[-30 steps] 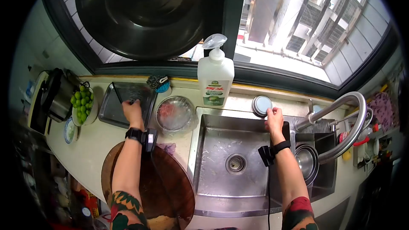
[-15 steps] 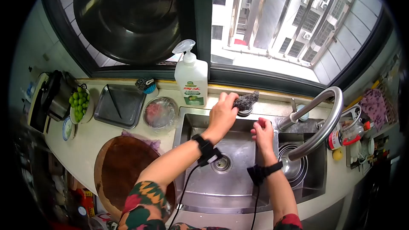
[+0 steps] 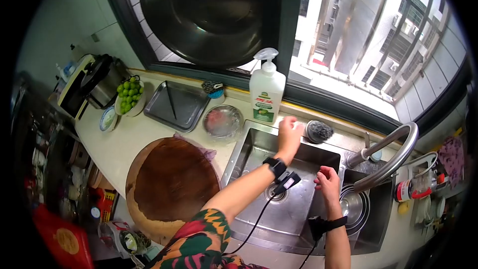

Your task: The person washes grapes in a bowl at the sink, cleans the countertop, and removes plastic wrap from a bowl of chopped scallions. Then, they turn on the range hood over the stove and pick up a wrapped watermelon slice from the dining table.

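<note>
A dark mesh scrubber rests on a round holder behind the sink. Just left of it is my left hand, near the white pump bottle, with its fingers apart and nothing seen in them. Over the right part of the steel sink hangs my right hand, its fingers curled loosely; whether they hold anything cannot be made out. Nested metal bowls sit in the small right basin, below the curved faucet.
A round wooden board lies left of the sink. Behind it are a plastic-covered bowl, a metal tray and a bowl of green fruit. A large dark pan stands by the window.
My left hand went from the tray to behind the sink, let go of the dark scrubber there, and drew back left. My right hand moved down from the round holder. The view shifted.
</note>
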`<state>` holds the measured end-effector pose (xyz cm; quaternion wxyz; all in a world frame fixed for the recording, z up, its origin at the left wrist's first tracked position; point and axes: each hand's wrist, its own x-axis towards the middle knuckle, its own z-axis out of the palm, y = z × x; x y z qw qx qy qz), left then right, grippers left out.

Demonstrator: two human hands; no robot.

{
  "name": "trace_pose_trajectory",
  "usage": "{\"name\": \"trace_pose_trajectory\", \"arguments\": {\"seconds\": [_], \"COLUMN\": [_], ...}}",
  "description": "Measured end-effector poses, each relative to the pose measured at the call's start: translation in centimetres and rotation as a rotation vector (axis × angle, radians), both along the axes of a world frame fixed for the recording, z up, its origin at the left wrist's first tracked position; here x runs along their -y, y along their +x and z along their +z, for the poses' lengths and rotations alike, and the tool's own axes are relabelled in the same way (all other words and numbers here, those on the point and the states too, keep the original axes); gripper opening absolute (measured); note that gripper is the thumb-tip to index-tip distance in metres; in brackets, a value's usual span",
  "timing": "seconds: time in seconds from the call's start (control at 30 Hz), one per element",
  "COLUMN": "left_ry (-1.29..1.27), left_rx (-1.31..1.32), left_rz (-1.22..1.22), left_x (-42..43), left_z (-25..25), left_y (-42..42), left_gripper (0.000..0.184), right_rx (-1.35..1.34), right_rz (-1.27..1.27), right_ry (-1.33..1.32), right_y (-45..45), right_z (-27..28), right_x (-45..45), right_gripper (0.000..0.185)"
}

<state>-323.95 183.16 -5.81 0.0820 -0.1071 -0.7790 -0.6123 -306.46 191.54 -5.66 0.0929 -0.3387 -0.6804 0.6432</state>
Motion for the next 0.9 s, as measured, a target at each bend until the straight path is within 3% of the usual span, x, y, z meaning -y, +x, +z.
{"name": "trace_pose_trajectory", "arguments": {"seconds": [0.03, 0.1, 0.13, 0.17, 0.33, 0.47, 0.53, 0.67, 0.8, 0.9], "left_ry": [0.386, 0.675, 0.715, 0.828, 0.864, 0.751, 0.8, 0.846, 0.96, 1.012], "left_rx": [0.5, 0.606, 0.685, 0.696, 0.766, 0.695, 0.693, 0.715, 0.764, 0.817], "left_rz": [0.024, 0.242, 0.259, 0.295, 0.679, 0.45, 0.418, 0.458, 0.409, 0.5], "left_x": [2.2, 6.0, 8.3, 10.2, 15.3, 17.3, 17.2, 16.1, 15.6, 14.5], "left_z": [2.8, 2.4, 0.7, -1.0, -1.7, -3.8, -3.8, -1.9, -2.8, -2.3], "left_y": [1.1, 1.0, 0.0, -1.1, -3.2, -5.2, -5.5, -5.1, -4.6, -3.8], "left_gripper": [0.019, 0.011, 0.014, 0.03, 0.041, 0.043, 0.04, 0.039, 0.034, 0.016], "right_rx": [-0.018, -0.014, -0.019, -0.016, -0.05, -0.069, 0.02, 0.047, 0.025, -0.047], "right_rz": [0.001, 0.021, 0.033, 0.017, -0.065, -0.053, 0.051, 0.034, 0.091, 0.018], "right_ry": [-0.015, -0.012, -0.012, 0.009, 0.183, 0.273, 0.811, 0.962, 1.045, 1.047], "right_y": [-0.3, -1.0, -1.5, -2.0, -4.6, -6.5, -7.2, -8.1, -7.9, -8.0], "right_z": [-0.2, -1.4, -2.0, -2.5, -4.0, -2.6, -3.4, -2.4, -2.0, -0.3], "right_x": [0.2, -0.3, -0.6, -0.9, -2.8, -3.0, -3.8, -3.5, -4.3, -4.2], "right_gripper": [0.026, 0.03, 0.03, 0.033, 0.057, 0.065, 0.067, 0.038, 0.028, 0.021]}}
